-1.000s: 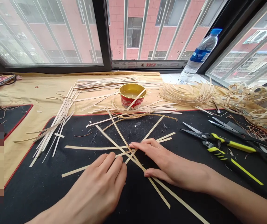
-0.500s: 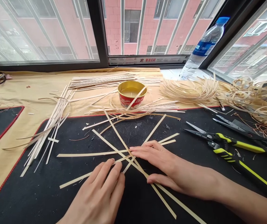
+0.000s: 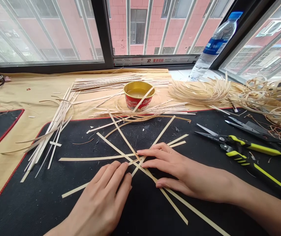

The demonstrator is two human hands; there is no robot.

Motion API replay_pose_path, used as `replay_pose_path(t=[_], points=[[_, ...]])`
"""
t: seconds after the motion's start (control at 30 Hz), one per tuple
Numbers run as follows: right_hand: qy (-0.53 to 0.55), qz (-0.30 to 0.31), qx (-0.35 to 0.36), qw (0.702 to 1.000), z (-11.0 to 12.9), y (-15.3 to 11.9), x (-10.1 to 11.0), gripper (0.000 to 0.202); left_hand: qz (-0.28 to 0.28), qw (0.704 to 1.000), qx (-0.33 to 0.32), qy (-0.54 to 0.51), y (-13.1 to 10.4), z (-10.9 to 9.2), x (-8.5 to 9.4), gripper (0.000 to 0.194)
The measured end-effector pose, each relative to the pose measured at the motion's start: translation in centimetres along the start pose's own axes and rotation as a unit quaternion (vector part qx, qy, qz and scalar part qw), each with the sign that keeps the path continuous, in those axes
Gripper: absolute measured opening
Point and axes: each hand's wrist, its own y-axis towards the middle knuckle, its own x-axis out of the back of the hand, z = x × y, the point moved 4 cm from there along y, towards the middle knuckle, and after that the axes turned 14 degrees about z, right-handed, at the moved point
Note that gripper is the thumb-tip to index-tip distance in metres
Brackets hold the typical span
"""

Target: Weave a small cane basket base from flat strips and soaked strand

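Several pale, flat bamboo-like strips cross in a star on a black mat. Over the lower-left arm of the star lies my left hand, palm down, its fingers stretched out and touching a strip close to the crossing. My right hand rests on the crossing from the right, fingers apart and fingertips pressing the strips. Its thumb touches the long strip that runs toward the lower right. Parts of the strips are hidden under both hands.
A red bowl with liquid and a strip in it stands behind the star. Strip bundles lie left and behind. At right are yellow-black shears, dark scissors and coiled strips. A water bottle leans by the window.
The fingers of my right hand have spread, with one more fingertip now down near the crossing. My left hand has slid slightly toward the crossing. The view has shifted a little.
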Motion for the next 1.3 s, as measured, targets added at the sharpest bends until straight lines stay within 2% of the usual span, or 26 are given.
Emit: replay_pose_path(t=[0.07,0.23,0.37,0.5,0.7,1.07,1.3], points=[[0.006,-0.002,0.006,1.000,0.0,0.0,0.0,0.038,-0.019,1.000,0.001,-0.002,0.1,0.0,0.1,0.034],[0.007,-0.005,0.013,1.000,-0.2,0.0,-0.1,0.039,0.032,0.999,-0.018,0.037,0.5,-0.1,1.2,0.040],[-0.010,-0.014,0.014,1.000,-0.4,-0.1,-0.2,0.037,0.015,0.998,-0.022,0.063,0.6,-0.3,1.9,0.045],[-0.024,-0.032,0.017,0.999,-0.5,-0.2,-0.2,0.045,0.005,0.997,-0.021,0.072,0.9,-0.5,1.7,0.045],[-0.050,-0.047,0.021,0.997,-0.5,-0.4,-0.4,0.047,0.016,1.000,0.018,0.020,1.5,-0.6,1.1,0.036],[-0.082,-0.067,0.029,0.994,-0.3,-0.5,-0.5,0.045,0.025,0.999,0.016,0.021,1.6,-0.7,2.0,0.045],[-0.077,-0.059,0.034,0.995,-0.2,-0.4,-0.5,0.039,0.012,0.999,-0.011,0.038,1.4,-0.6,1.7,0.039]])
